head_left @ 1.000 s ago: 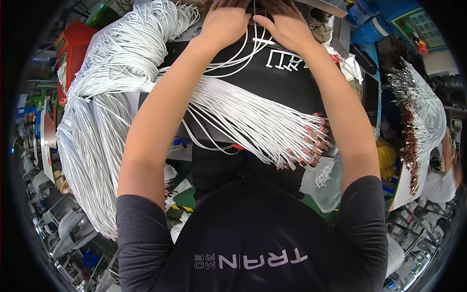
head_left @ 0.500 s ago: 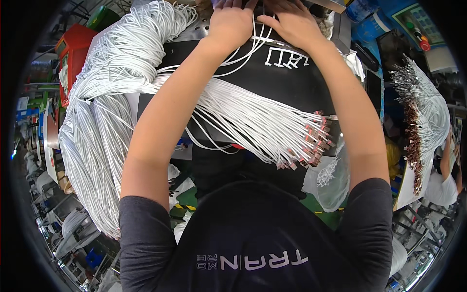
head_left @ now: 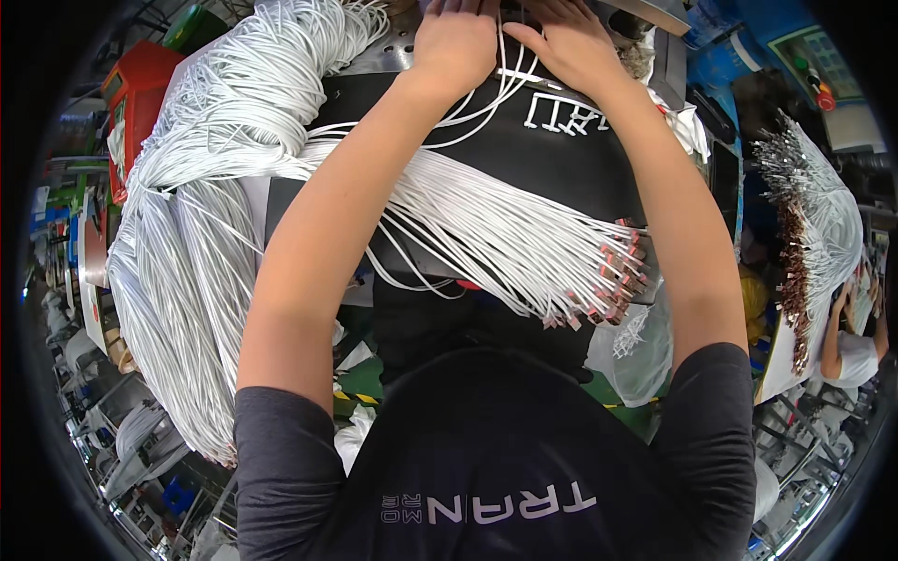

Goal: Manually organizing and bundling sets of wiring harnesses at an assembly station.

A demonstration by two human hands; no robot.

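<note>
While the left hand (head_left: 456, 39) and right hand (head_left: 574, 47) stay at the far edge of the black tabletop (head_left: 587, 178), as half a second ago, a co-worker's arm (head_left: 831, 338) now bends closer to the cables at far right. White cables (head_left: 500, 224) fan across, reddish-brown at their tips; some loop up between outstretched arms. Whether fingers pinch anything, I can't tell.
</note>
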